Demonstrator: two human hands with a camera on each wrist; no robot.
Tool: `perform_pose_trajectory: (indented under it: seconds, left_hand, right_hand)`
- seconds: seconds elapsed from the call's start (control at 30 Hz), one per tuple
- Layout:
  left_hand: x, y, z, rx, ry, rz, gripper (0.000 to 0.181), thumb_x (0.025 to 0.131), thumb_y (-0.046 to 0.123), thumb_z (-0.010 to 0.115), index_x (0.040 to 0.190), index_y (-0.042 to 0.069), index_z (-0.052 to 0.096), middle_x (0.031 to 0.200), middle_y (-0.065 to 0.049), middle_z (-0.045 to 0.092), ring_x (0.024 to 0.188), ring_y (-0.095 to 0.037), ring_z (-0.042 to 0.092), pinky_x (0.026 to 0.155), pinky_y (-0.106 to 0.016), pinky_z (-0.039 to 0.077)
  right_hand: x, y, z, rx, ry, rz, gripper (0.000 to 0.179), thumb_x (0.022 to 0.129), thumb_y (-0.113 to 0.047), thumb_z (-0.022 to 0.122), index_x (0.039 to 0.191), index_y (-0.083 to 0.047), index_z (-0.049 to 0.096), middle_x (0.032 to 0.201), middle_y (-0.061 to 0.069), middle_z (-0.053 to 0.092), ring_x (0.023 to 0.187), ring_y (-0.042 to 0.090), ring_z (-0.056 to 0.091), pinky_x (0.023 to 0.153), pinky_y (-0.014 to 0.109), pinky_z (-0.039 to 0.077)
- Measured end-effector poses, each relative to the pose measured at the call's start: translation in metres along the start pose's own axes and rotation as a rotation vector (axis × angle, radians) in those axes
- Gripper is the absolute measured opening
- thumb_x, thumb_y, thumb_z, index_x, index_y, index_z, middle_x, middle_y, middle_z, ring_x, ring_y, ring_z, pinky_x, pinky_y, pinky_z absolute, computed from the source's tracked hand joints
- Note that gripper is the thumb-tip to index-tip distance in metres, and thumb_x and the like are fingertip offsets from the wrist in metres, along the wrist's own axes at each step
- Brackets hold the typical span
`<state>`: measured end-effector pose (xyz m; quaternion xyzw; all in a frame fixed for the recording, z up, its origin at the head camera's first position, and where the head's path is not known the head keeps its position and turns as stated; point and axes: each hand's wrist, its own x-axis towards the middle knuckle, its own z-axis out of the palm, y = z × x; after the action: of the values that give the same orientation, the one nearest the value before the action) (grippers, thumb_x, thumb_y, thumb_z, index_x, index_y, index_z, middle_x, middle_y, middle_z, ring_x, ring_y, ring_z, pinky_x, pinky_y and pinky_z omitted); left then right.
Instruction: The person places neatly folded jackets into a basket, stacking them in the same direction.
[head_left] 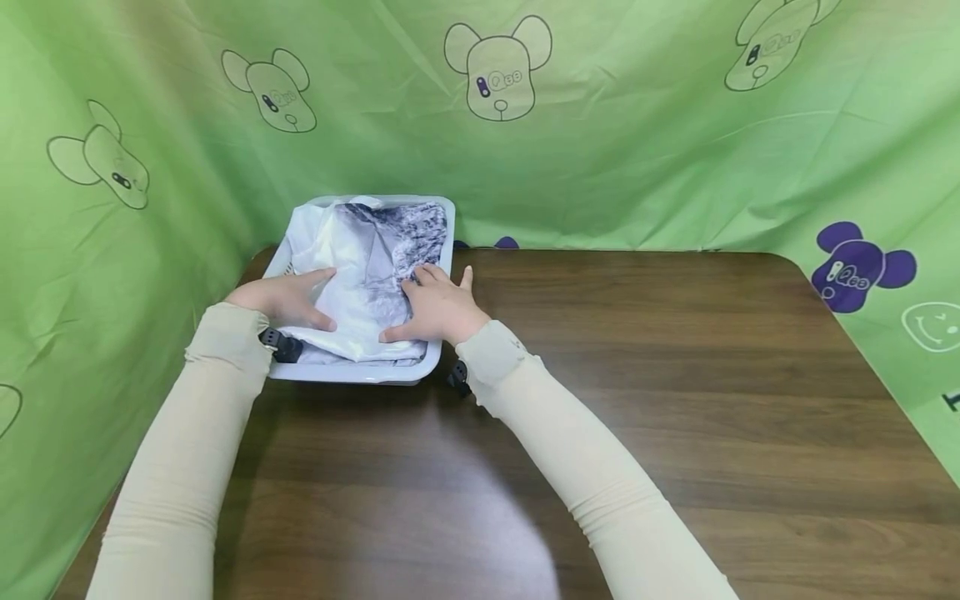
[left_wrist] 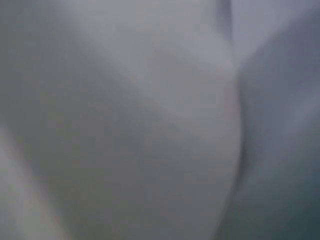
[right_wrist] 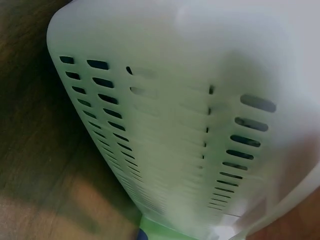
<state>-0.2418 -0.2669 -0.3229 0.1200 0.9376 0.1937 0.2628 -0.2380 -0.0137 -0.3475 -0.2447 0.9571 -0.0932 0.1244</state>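
A white plastic basket [head_left: 442, 350] stands at the table's far left, and its slotted side wall [right_wrist: 165, 130] fills the right wrist view. Inside lies crumpled white and dark-grey patterned cloth [head_left: 367, 258]. My left hand [head_left: 288, 298] reaches over the basket's left side and rests on the white cloth, fingers spread. From the right side my right hand [head_left: 438, 308] rests on the cloth, fingers spread and thumb toward the front. Blurred pale cloth [left_wrist: 150, 110] covers the left wrist view, where no fingers show.
The brown wooden table [head_left: 637, 392] extends right and forward of the basket. A green printed curtain [head_left: 630, 150] hangs behind the table and along its left and right sides, close to the basket's back.
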Motion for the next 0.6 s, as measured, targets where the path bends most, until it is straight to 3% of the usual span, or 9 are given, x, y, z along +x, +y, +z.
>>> perform_pose_trajectory:
  seconds: [0.2, 0.37, 0.6]
  left_hand:
    - [0.002, 0.0, 0.002, -0.046, -0.012, -0.011, 0.102, 0.09, 0.023, 0.075, 0.16, -0.003, 0.006, 0.163, -0.032, 0.007, 0.149, -0.05, 0.008, 0.119, -0.061, 0.01]
    - [0.001, -0.002, 0.001, -0.06, 0.007, -0.008, 0.1, 0.09, 0.022, 0.076, 0.16, -0.003, 0.009, 0.163, -0.033, 0.009, 0.149, -0.051, 0.009, 0.119, -0.062, 0.01]
    - [-0.009, 0.001, -0.001, 0.001, 0.103, -0.001, 0.078, 0.095, 0.018, 0.068, 0.157, -0.002, 0.026, 0.158, -0.032, 0.028, 0.145, -0.05, 0.026, 0.116, -0.063, 0.023]
  right_hand:
    - [0.0, -0.001, 0.002, 0.01, 0.016, 0.012, 0.099, 0.082, -0.075, 0.063, 0.159, -0.017, 0.037, 0.167, 0.006, 0.022, 0.155, 0.024, 0.01, 0.116, 0.071, -0.001]
    - [0.001, 0.002, 0.006, 0.063, 0.064, -0.005, 0.088, 0.088, -0.068, 0.062, 0.156, -0.018, 0.042, 0.165, 0.006, 0.028, 0.155, 0.024, 0.013, 0.118, 0.068, 0.003]
    - [-0.001, 0.011, 0.014, 0.239, 0.185, -0.103, 0.06, 0.099, -0.044, 0.057, 0.152, -0.015, 0.049, 0.16, 0.007, 0.037, 0.152, 0.025, 0.022, 0.118, 0.064, 0.014]
